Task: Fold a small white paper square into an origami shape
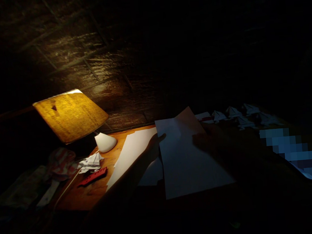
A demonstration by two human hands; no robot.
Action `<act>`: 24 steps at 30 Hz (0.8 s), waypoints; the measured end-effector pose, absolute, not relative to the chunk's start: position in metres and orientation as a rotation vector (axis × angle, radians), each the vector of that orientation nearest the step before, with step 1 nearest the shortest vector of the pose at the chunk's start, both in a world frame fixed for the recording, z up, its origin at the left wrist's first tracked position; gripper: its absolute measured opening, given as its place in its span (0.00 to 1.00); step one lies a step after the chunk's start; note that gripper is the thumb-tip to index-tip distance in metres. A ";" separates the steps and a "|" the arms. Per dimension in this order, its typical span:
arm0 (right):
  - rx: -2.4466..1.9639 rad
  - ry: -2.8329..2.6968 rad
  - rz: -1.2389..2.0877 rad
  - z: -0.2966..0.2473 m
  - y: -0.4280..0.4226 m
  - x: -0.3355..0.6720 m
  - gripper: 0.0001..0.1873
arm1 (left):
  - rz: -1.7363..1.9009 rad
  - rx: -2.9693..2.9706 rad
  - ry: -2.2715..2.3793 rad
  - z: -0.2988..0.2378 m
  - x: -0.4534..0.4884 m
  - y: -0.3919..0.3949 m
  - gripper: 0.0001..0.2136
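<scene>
White paper is held up between my two hands; its top edge has two corners, and I cannot tell whether it is one bent sheet or two. My left hand pinches the left edge, thumb lying over the front. On the opposite edge, my right hand is closed around the paper, deep in shadow. Beneath and left of my left forearm, more white sheets lie on the wooden table. Several folded paper shapes stand in the dark beyond my right hand.
A lit lamp with a yellow shade and white base stands at the left. Near it are a folded printed paper, a red strip-like object and a pale cord. Crumpled cloth-like material sits farther left. A tiled wall rises behind.
</scene>
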State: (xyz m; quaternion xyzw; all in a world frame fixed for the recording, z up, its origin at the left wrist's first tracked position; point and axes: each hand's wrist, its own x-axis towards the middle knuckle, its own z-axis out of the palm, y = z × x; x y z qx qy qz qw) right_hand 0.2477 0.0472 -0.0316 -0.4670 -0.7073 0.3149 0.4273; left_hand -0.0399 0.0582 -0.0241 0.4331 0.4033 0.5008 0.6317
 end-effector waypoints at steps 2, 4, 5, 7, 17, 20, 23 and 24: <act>-1.162 -1.820 0.718 -0.027 0.044 0.248 0.21 | 1.143 0.978 0.921 -0.023 -0.042 0.060 0.19; -1.198 -1.865 0.639 -0.021 0.040 0.248 0.20 | 1.135 0.962 0.917 -0.023 -0.043 0.061 0.18; -1.219 -1.874 0.597 -0.017 0.039 0.248 0.20 | 1.130 0.955 0.915 -0.023 -0.044 0.062 0.18; -1.254 -1.885 0.517 -0.012 0.037 0.247 0.19 | 1.118 0.941 0.911 -0.023 -0.044 0.062 0.17; -1.346 -1.780 0.541 -0.019 0.044 0.252 0.10 | 1.076 0.880 0.877 -0.014 -0.042 0.059 0.11; -1.336 -1.736 0.583 -0.019 0.044 0.254 0.07 | 1.066 0.883 0.863 -0.010 -0.040 0.057 0.13; -1.328 -1.684 0.634 -0.020 0.047 0.253 0.06 | 1.059 0.877 0.851 -0.008 -0.038 0.056 0.14; -1.323 -1.663 0.656 -0.022 0.049 0.252 0.08 | 1.053 0.872 0.848 -0.008 -0.037 0.056 0.14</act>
